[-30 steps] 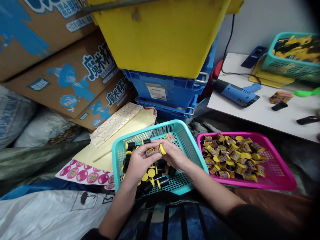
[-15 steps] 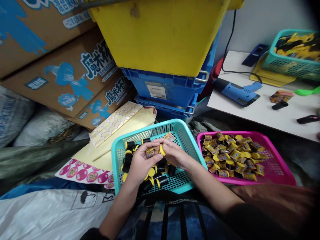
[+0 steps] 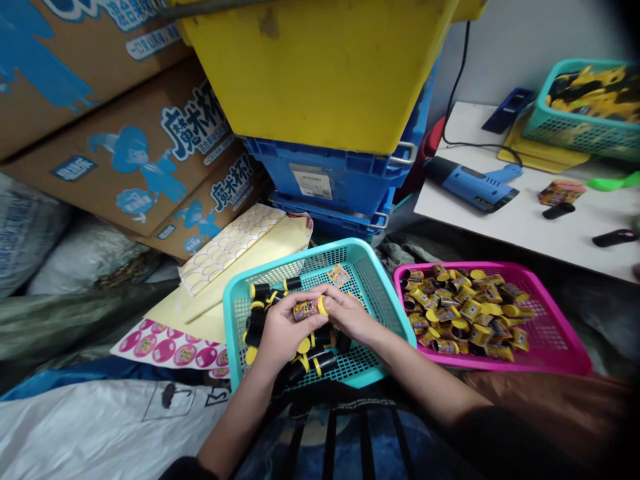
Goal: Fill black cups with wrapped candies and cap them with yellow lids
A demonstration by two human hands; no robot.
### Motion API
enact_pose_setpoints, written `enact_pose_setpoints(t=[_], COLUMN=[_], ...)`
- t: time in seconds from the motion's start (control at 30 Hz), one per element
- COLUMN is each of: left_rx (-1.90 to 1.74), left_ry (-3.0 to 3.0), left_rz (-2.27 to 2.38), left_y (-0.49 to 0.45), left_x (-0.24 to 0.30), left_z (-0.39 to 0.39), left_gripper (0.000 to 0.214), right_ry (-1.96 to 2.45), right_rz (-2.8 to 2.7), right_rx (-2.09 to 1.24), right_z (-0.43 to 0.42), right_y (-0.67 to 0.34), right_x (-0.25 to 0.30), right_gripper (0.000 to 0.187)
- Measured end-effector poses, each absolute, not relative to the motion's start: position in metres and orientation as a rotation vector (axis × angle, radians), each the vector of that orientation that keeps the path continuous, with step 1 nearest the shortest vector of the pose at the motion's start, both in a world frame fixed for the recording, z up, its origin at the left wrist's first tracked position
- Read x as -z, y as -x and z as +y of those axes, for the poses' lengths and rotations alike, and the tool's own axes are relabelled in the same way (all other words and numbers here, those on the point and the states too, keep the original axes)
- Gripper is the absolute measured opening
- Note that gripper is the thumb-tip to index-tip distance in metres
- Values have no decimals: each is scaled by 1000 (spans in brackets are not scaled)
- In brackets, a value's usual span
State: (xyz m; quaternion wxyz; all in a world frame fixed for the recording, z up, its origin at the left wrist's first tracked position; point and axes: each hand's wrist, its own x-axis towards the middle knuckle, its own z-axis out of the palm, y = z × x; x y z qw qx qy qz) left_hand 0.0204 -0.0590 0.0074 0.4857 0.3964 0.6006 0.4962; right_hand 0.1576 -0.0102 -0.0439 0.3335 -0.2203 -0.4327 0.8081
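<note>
Both hands meet over the teal basket (image 3: 235, 300) on my lap. My left hand (image 3: 283, 330) and my right hand (image 3: 347, 313) are closed together on one small black tube with a yellow cap and a colourful label (image 3: 307, 309), held sideways. Below them lie several plain black tubes with yellow caps (image 3: 310, 357). A loose printed sticker (image 3: 339, 275) rests at the basket's far side. To the right, the pink basket (image 3: 560, 353) holds a heap of labelled tubes (image 3: 465, 310).
Sticker sheets (image 3: 173, 347) and yellow backing paper (image 3: 225, 253) lie left of the teal basket. Cardboard boxes (image 3: 150, 153), a yellow bin (image 3: 320, 67) and blue crates (image 3: 340, 183) stand behind. A white table (image 3: 520, 227) at the right carries a blue tool (image 3: 473, 183) and another teal basket (image 3: 580, 127).
Both hands have sunk slightly toward the basket with the labelled tube still between them; the fingers have shifted a little on it.
</note>
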Motion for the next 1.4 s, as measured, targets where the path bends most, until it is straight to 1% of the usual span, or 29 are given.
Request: enact_pose_setpoints(t=[0.1, 0.2, 0.3, 0.4, 0.57, 0.7, 0.77, 0.9, 1.0, 1.1, 1.17, 1.23, 1.3, 1.33, 1.37, 1.4], left_rx=[-1176, -1229, -1228, -1153, -1081, -1145, -1170, -1130, -1081, -997, -945, -876, -791, -784, -766, -762], left_ry=[-920, -942, -1014, -1016, -1052, -1022, -974, -895, -894, -1058, -1255, -1441, -1620, -1744, -1839, -1835], left_rz=[1344, 1271, 1273, 1289, 1323, 1254, 1183, 1071, 1066, 1121, 1188, 1334, 1592, 1770, 1976, 2200], left_y=[-21, -23, -28, -36, -49, -58, -62, -77, -97, -116, -117, -100, -63, -41, -17, 6], left_x=[-9, -16, -27, -37, -38, -28, -26, -25, -24, -23, -25, -30, -30, -28, -23, -15], left_z=[-60, -59, -57, -56, -54, -56, -57, -58, -52, -42, -36, -31, -31, -33, -36, -40], left_gripper=[25, 20, 27, 25, 26, 31, 31, 26, 28, 35, 46, 51, 41, 32, 28, 27], right_ry=[561, 496, 464, 433, 421, 360, 372, 507, 574, 651, 766, 974, 1295, 1498, 1708, 1896], right_rz=[-1115, -990, -970, -997, -1073, -1042, -1110, -1512, -1578, -1557, -1546, -1538, -1556, -1570, -1557, -1507], right_rx=[-2170, -2273, -2301, -2257, -2087, -2035, -1918, -1406, -1112, -952, -813, -631, -458, -397, -330, -261], right_z=[-10, -11, -12, -11, -11, -10, -9, -8, -9, -10, -11, -13, -19, -23, -28, -33], right_y=[-164, -169, -173, -177, -182, -196, -208, -232, -245, -269, -297, -334, -377, -398, -417, -435], right_x=[38, 28, 20, 19, 30, 32, 28, 20, 16, 12, 10, 10, 17, 22, 29, 35], right_gripper=[45, 48, 53, 55, 49, 56, 58, 51, 44, 37, 33, 29, 30, 34, 42, 51])
